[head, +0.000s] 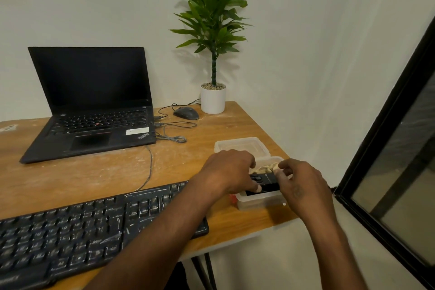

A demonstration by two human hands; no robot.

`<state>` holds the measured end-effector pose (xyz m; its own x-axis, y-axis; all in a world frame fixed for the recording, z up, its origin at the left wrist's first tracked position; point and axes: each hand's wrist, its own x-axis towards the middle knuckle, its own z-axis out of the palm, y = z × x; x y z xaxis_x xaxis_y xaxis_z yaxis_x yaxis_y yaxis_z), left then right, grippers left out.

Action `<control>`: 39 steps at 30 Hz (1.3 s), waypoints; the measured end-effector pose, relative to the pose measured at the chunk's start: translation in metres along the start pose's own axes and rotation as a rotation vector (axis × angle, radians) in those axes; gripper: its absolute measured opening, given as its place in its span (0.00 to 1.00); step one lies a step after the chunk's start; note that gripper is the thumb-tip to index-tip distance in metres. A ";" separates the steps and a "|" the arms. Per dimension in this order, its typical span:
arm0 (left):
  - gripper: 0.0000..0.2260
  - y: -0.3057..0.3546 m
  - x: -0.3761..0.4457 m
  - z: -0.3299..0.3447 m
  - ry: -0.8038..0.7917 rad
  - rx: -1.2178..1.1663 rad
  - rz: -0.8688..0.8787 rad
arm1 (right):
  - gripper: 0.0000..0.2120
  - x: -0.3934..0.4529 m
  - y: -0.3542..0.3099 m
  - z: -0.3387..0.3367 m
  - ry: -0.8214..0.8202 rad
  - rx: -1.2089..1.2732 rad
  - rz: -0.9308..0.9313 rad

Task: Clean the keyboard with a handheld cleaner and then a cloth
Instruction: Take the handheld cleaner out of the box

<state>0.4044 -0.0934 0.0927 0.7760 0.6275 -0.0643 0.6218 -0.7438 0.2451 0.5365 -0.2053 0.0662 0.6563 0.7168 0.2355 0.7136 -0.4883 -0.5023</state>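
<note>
Both hands are in at the tub [259, 202] on the desk's [117, 172] right edge. My left hand [229, 170] curls round the black cleaner [264, 182], thumb on its near side; my right hand [299, 183] pinches its other end. The cloth [266, 168] sits bunched in the tub behind it, and the dusty keyboard [94, 226] waits just left.

Risk, I reckon: the tub sits right by the edge, so a snagged lift could tip it off or drag the cloth out.

My hands hide most of the cleaner, so I can't read its buttons or nozzle. Something red [233, 198] peeks beside the tub; I can't tell what it is.
</note>
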 end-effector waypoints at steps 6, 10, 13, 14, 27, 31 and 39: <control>0.27 -0.002 0.002 0.005 -0.082 0.039 -0.019 | 0.15 -0.002 -0.004 0.005 0.001 -0.035 -0.013; 0.29 -0.006 -0.001 0.009 -0.009 -0.079 -0.046 | 0.15 -0.002 -0.003 0.009 0.020 -0.026 -0.018; 0.31 -0.007 -0.007 0.011 0.071 -0.161 -0.052 | 0.16 -0.005 0.000 0.010 0.074 0.045 -0.032; 0.32 -0.007 -0.009 0.010 0.107 -0.177 -0.053 | 0.18 -0.006 -0.001 0.010 0.088 0.076 -0.024; 0.35 -0.011 -0.048 0.004 0.517 -0.482 0.011 | 0.26 -0.015 -0.028 0.000 -0.002 1.001 0.208; 0.36 -0.013 -0.058 0.002 0.536 -0.505 0.044 | 0.20 -0.017 -0.041 0.001 -0.133 1.341 0.248; 0.36 -0.026 -0.081 -0.009 0.620 -0.356 -0.006 | 0.21 -0.033 -0.069 0.009 -0.185 1.424 0.173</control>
<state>0.3242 -0.1233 0.1002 0.5038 0.7249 0.4697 0.4715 -0.6864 0.5537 0.4628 -0.1909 0.0857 0.5880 0.8082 0.0336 -0.2873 0.2475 -0.9253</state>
